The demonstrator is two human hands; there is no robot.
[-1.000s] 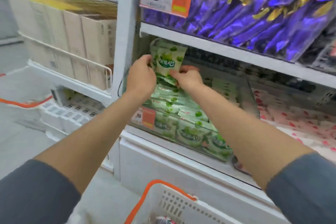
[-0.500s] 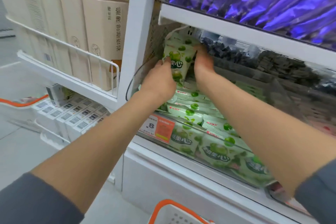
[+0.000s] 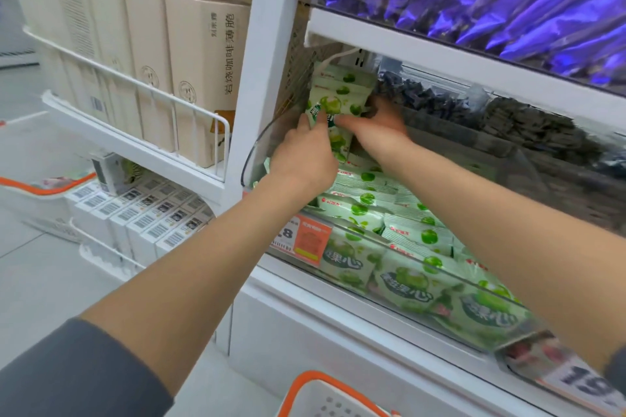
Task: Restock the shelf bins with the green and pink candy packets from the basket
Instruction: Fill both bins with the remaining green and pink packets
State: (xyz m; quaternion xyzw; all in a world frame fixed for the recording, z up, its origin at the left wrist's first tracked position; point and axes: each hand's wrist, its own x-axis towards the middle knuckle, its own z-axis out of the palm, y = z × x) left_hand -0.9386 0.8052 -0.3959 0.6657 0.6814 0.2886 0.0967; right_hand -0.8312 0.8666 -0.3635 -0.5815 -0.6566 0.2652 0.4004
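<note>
A green packet (image 3: 333, 104) is held upright at the back of the bin (image 3: 267, 142), pinched by the left hand (image 3: 301, 159) and gripped by the right hand (image 3: 376, 129); placing is judged under way, with release and a reach to the basket (image 3: 325, 396) called for next.

Bright, even store light, soft shadows under the shelves, slight motion blur, wide-angle bending at edges

Tight at the back of the bin: left hand (image 3: 301, 159) and right hand (image 3: 376, 127) are wedged between the packet pile (image 3: 366, 206) and the white shelf (image 3: 440, 54) overhead. The stood-up green packets (image 3: 342, 91) fill the corner. The white post (image 3: 267, 61) blocks the left side, the dark candy bin (image 3: 508, 122) the right. There's open room above the clear front wall (image 3: 406, 284).
</note>
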